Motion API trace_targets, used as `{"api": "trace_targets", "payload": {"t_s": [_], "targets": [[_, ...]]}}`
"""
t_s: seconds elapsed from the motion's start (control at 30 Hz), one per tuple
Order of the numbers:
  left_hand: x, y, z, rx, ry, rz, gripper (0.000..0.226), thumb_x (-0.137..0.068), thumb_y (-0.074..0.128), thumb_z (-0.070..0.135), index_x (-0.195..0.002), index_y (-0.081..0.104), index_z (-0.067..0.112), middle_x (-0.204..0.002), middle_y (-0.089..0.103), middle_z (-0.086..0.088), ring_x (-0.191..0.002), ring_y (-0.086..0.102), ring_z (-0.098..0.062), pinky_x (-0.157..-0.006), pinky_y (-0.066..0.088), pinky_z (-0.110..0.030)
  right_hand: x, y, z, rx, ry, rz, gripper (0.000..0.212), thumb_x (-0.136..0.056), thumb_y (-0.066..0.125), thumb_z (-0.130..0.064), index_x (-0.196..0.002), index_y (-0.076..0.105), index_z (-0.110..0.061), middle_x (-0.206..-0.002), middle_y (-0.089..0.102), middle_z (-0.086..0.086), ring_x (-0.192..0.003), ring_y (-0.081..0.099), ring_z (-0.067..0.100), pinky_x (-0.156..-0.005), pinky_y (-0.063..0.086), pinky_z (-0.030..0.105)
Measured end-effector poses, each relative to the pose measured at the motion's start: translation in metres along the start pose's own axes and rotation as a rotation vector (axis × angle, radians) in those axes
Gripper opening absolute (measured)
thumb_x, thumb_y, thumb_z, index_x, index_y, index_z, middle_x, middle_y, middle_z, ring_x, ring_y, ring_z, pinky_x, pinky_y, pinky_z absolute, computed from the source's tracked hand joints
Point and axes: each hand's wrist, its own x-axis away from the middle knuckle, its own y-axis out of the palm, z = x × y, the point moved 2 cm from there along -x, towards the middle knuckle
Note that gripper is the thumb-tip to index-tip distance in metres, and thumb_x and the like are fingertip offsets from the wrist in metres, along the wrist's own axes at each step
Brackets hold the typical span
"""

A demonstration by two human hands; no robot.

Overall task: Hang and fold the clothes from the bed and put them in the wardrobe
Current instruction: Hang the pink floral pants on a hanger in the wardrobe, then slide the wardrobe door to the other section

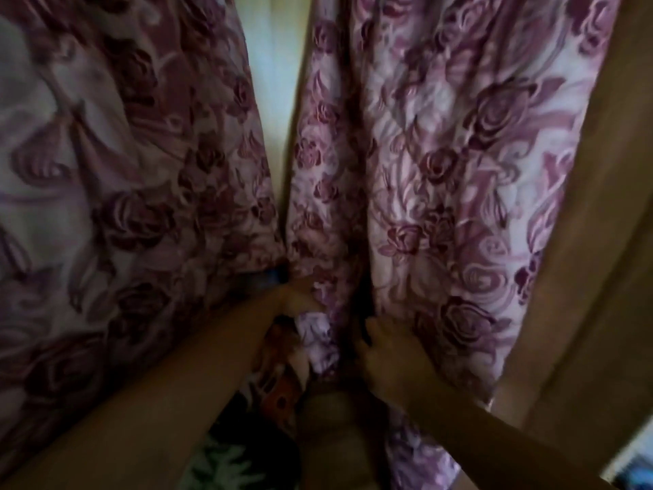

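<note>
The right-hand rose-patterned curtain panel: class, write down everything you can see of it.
The right curtain panel looks like soft woven cloth, pale lilac with dark plum roses and swirls. It hangs in long vertical folds, a bright gap parting it from the left panel, a brown wooden board along its right edge. Low down, the left hand grips its bunched inner edge, and the right hand reaches its fingers into a dark fold.

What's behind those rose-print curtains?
Through the gap, only a pale bright strip shows. The curtains cover everything else; what the strip is cannot be told.
</note>
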Motion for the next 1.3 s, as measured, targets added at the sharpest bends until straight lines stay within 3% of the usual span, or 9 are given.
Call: {"api": "trace_targets", "payload": {"t_s": [0.23,0.43,0.5,0.57,0.67,0.83,0.93,1.0,1.3], "targets": [[0.008,0.053,-0.026,-0.139,0.045,0.101,0.072,-0.091,0.073,0.020,-0.152,0.036,0.011,-0.154,0.037,-0.004,-0.136,0.040,-0.017,-0.110,0.033,-0.021,0.017,0.028,0.005,-0.554,0.286,-0.179,0.036,-0.093,0.061,-0.033,-0.125,0.065,-0.015,-0.123,0.061,0.014,-0.113,0.057,0.031,-0.097,0.045,0.037],[0.061,0.070,-0.039,-0.130,0.057,0.221,0.041,-0.093,0.069,0.016,-0.131,0.059,0.004,-0.127,0.061,-0.008,-0.110,0.060,-0.016,-0.098,0.048,-0.021,0.018,0.027,0.011,-0.788,0.362,-0.098,0.033,-0.091,0.071,-0.021,-0.122,0.067,-0.008,-0.108,0.067,0.008,-0.094,0.061,0.020,-0.076,0.038,0.016],[0.085,0.077,-0.040,-0.178,0.038,0.272,0.021,-0.096,0.065,0.017,-0.111,0.066,0.004,-0.106,0.065,-0.005,-0.089,0.058,-0.008,-0.078,0.044,-0.008,0.018,0.029,0.010,-0.835,0.323,-0.112,0.034,-0.092,0.071,-0.020,-0.122,0.066,-0.007,-0.104,0.065,0.003,-0.088,0.053,0.011,-0.067,0.033,0.002],[0.111,0.088,-0.041,-0.177,-0.022,0.291,0.008,-0.097,0.063,0.017,-0.101,0.066,0.012,-0.108,0.064,-0.005,-0.096,0.059,-0.016,-0.077,0.046,-0.015,0.020,0.030,0.005,-0.864,0.250,-0.170,0.037,-0.093,0.069,-0.024,-0.127,0.064,-0.009,-0.111,0.066,0.005,-0.093,0.057,0.013,-0.077,0.042,0.008],[0.153,0.110,-0.038,-0.138,-0.051,0.331,0.026,-0.097,0.062,0.017,-0.119,0.066,0.003,-0.119,0.066,-0.015,-0.109,0.062,-0.029,-0.091,0.052,-0.034,0.026,0.030,-0.008,-0.872,0.142,-0.214,0.036,-0.094,0.067,-0.029,-0.126,0.064,-0.013,-0.113,0.068,0.009,-0.099,0.063,0.023,-0.088,0.054,0.037],[0.235,0.158,-0.049,-0.097,-0.197,0.506,0.045,-0.093,0.070,0.021,-0.134,0.058,0.006,-0.139,0.056,-0.012,-0.127,0.051,-0.020,-0.099,0.034,-0.009,0.047,0.031,-0.044,-0.923,-0.050,-0.286,0.027,-0.091,0.067,-0.034,-0.117,0.065,-0.025,-0.109,0.068,0.000,-0.096,0.062,0.018,-0.080,0.052,0.031],[0.289,0.187,-0.068,-0.106,-0.402,0.660,0.056,-0.090,0.073,0.031,-0.140,0.054,0.014,-0.144,0.052,-0.008,-0.131,0.050,-0.022,-0.106,0.037,-0.022,0.064,0.031,-0.072,-0.909,-0.141,-0.331,0.025,-0.091,0.065,-0.042,-0.111,0.063,-0.027,-0.103,0.066,-0.001,-0.097,0.064,0.025,-0.074,0.048,0.030],[0.326,0.201,-0.079,-0.159,-0.488,0.733,0.052,-0.088,0.074,0.031,-0.135,0.059,0.016,-0.135,0.060,-0.007,-0.124,0.057,-0.022,-0.095,0.040,-0.019,0.077,0.026,-0.092,-0.901,-0.190,-0.348,0.041,-0.092,0.063,-0.048,-0.126,0.060,-0.024,-0.117,0.065,0.001,-0.107,0.062,0.025,-0.084,0.051,0.034],[0.474,0.186,-0.098,-0.229,-0.677,1.270,0.034,-0.087,0.068,0.035,-0.116,0.064,0.019,-0.109,0.068,-0.007,-0.097,0.067,-0.026,-0.081,0.056,-0.038,0.096,-0.096,-0.172,-1.105,-0.457,0.078,0.029,-0.092,0.062,-0.044,-0.113,0.067,-0.024,-0.101,0.069,-0.003,-0.094,0.065,0.019,-0.079,0.054,0.038]]}}
